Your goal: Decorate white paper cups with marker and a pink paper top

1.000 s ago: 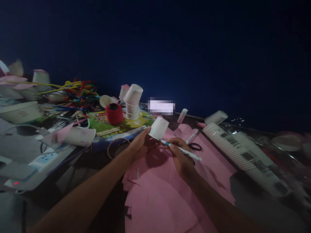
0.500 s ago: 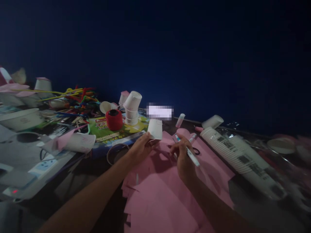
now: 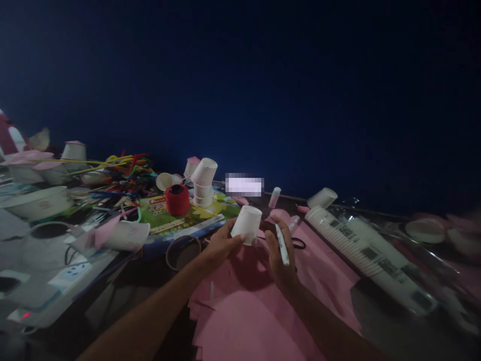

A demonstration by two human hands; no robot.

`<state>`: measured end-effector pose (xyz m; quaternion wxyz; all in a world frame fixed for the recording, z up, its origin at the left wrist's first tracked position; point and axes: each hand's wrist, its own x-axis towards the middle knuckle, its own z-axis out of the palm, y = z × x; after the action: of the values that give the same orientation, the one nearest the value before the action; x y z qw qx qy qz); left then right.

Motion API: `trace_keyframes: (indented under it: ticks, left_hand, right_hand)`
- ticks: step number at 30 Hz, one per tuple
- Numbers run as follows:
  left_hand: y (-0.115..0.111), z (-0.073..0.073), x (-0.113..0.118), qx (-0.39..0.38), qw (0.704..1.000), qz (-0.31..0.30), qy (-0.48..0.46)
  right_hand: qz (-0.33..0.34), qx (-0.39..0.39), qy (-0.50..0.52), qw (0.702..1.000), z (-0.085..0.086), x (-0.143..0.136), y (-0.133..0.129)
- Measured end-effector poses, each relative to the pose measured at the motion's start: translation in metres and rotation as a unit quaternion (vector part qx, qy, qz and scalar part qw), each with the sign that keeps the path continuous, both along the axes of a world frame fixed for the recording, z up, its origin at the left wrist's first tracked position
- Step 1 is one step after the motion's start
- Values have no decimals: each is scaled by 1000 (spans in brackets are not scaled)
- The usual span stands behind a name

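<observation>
My left hand (image 3: 224,245) grips a white paper cup (image 3: 247,224), upside down and tilted, its fingers around the lower side near the rim. To its right, my right hand (image 3: 280,253) has a white marker (image 3: 282,244) tucked between thumb and fingers; the thumb and fingertips are close to the cup. Whether they touch it I cannot tell. Beneath both hands lie layered sheets of pink paper (image 3: 255,316). Black-handled scissors (image 3: 299,243) rest on the paper, partly hidden behind my right hand.
A red yarn spool (image 3: 177,200) and stacked paper cups (image 3: 203,185) stand on a green packet (image 3: 158,206). A glue stick (image 3: 275,197) stands behind the paper. On the right lies a long sleeve of cups (image 3: 370,258); on the left, colourful pipe cleaners (image 3: 131,168) and a power strip (image 3: 71,273).
The cup in my left hand has tilted and come nearer, toward my right hand. My right hand has turned, the marker now pointing more upright. The camera view has shifted slightly upward.
</observation>
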<state>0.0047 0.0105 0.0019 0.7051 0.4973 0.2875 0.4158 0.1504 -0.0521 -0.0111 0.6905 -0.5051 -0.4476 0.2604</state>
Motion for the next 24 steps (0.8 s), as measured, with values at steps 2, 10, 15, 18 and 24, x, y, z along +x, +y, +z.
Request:
trace_keyframes:
  ticks: [2, 10, 15, 18, 24]
  left_hand:
    - [-1, -2, 1, 69, 995, 27, 68]
    - [-2, -10, -1, 316, 928, 25, 197]
    - [2, -15, -5, 310, 913, 72, 256]
    - [1, -14, -6, 316, 907, 71, 267]
    - [0, -14, -5, 400, 876, 43, 264]
  right_hand:
    - [4, 10, -13, 1000, -3, 1, 0]
    - [17, 13, -97, 995, -12, 2, -1]
    - [-46, 6, -120, 992, -10, 5, 1]
    - [-46, 4, -148, 988, -12, 6, 2]
    - [13, 23, -218, 976, -13, 0, 1]
